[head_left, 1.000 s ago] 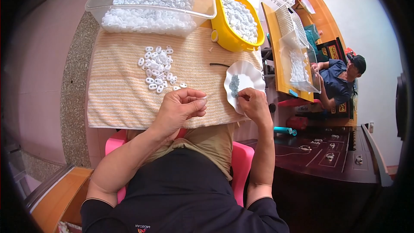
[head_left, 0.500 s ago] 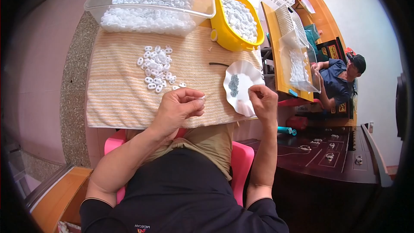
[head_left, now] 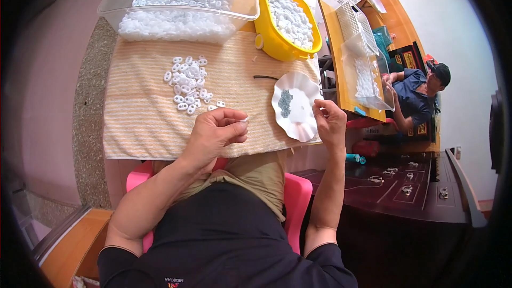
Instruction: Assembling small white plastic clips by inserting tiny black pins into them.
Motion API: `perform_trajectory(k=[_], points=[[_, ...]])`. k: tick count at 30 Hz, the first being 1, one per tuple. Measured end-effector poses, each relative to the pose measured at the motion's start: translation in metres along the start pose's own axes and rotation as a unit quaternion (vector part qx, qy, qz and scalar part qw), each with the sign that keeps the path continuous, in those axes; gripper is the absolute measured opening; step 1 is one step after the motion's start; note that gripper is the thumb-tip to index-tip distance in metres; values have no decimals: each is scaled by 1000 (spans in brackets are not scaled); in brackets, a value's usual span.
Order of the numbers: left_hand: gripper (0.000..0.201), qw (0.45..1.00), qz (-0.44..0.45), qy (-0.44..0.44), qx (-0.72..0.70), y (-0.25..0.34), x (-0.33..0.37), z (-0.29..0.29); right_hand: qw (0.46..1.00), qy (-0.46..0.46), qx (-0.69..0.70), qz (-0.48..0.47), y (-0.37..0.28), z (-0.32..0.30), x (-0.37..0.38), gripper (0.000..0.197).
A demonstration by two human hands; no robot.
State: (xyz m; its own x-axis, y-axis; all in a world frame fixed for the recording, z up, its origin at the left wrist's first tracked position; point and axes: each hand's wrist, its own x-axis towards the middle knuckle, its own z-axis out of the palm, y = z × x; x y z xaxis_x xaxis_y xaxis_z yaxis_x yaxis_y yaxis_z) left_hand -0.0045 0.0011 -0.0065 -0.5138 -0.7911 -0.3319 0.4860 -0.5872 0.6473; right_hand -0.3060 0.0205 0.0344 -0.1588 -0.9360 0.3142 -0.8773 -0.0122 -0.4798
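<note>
My left hand (head_left: 213, 136) is closed in a pinch over the near part of the towel. A small white plastic piece (head_left: 245, 120) peeks out between its thumb and forefinger. At the right rim of a white wavy-edged dish (head_left: 304, 85), my right hand (head_left: 332, 122) has thumb and fingertips pressed together; whatever is in them is too small to make out. Tiny grey-green bits (head_left: 286, 103) lie in the left half of the dish. Beyond my left hand sits a loose heap of white oval two-hole plastic pieces (head_left: 186, 82).
A clear bin (head_left: 176, 13) and a yellow tub (head_left: 262, 26), both full of white pieces, stand at the far side. A striped towel (head_left: 138, 112) covers the table. A thin black strip (head_left: 265, 77) lies by the dish. At right, a person (head_left: 416, 93) works at another table.
My right hand has shifted slightly up and right, from over the dish to its rim. My left hand keeps its pinch. The whole view has moved slightly.
</note>
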Motion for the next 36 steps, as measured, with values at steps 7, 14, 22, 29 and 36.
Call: perform_trajectory(k=[7, 14, 22, 29, 36], points=[[13, 1000, -2, -1, -7, -1, 1, -1, 999, -29, 11, 36, 4, 7, -1, 17], [14, 1000, -3, -7, -1, -1, 1, -1, 995, -68, -68, 34, 10, 7, 10, 19], [16, 1000, 4, -7, 12, 1, -1, 3, 982, -126, -140, 26, 5, 12, 19, 17], [14, 1000, -13, -9, 6, 1, -1, 2, 978, -152, -139, 44, 6, 13, 24, 15], [12, 1000, -16, -11, 4, -1, 0, 0, 968, -183, -171, 17, 5, 11, 30, 15]])
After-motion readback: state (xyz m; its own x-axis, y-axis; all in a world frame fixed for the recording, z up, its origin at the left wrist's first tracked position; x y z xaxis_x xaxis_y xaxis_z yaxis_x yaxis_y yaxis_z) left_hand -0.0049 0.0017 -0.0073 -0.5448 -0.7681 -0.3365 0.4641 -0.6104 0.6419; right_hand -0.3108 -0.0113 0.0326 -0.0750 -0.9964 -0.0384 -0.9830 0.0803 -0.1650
